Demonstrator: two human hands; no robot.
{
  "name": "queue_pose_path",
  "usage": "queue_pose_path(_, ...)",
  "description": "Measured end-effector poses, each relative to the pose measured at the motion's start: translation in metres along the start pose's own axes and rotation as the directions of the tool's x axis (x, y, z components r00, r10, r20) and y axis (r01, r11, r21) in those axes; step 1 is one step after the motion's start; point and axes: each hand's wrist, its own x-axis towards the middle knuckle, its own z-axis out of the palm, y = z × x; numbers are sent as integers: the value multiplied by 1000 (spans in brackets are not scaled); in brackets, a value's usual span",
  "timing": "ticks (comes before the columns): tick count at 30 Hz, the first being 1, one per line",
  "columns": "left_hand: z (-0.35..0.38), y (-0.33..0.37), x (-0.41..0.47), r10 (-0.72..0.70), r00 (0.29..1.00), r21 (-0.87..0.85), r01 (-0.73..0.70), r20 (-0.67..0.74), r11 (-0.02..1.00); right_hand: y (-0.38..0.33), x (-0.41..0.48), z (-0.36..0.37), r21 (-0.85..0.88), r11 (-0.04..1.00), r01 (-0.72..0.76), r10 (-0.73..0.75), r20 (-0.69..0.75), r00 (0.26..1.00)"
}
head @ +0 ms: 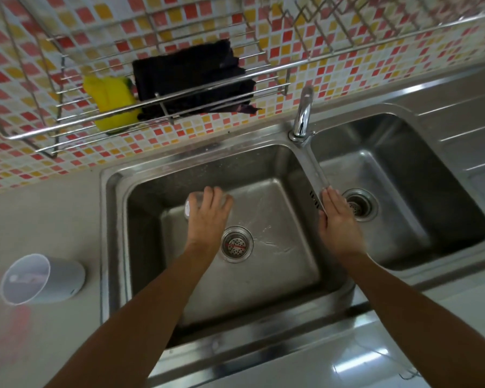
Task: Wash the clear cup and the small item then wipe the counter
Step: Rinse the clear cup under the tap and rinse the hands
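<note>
My left hand (207,217) reaches into the left sink basin (263,275) and is closed over a small clear item (191,203). Only the item's whitish end shows past my fingers at the left. My right hand (338,219) lies flat, fingers stretched out, on the ridge between the two basins and holds nothing. A translucent cup (44,278) stands on the counter (53,205) to the left of the sink, its mouth tilted towards me. No water runs from the faucet (303,113).
A wire rack (39,133) on the tiled wall holds a yellow sponge (112,105) and a dark cloth (193,82). Each basin has a strainer drain (236,244). A ribbed draining board (465,130) lies at the right. Wet streaks mark the left basin floor.
</note>
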Motion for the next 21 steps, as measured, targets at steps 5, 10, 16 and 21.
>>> queue_pose_path(5,3,7,-15,-258,966,-208,257,25,944,4,1,4,6,1000,8,-8,18,1000)
queue_pose_path(10,10,8,-43,-294,954,-265,301,66,916,4,1,0,-21,1000,11,-10,69,998)
queue_pose_path(16,3,-7,-62,-362,932,-370,334,-8,867,5,1,-5,-13,1000,20,-18,126,992)
queue_pose_path(21,-3,-20,-91,-451,892,-665,355,30,657,-4,4,-14,-2,1000,-3,3,130,992)
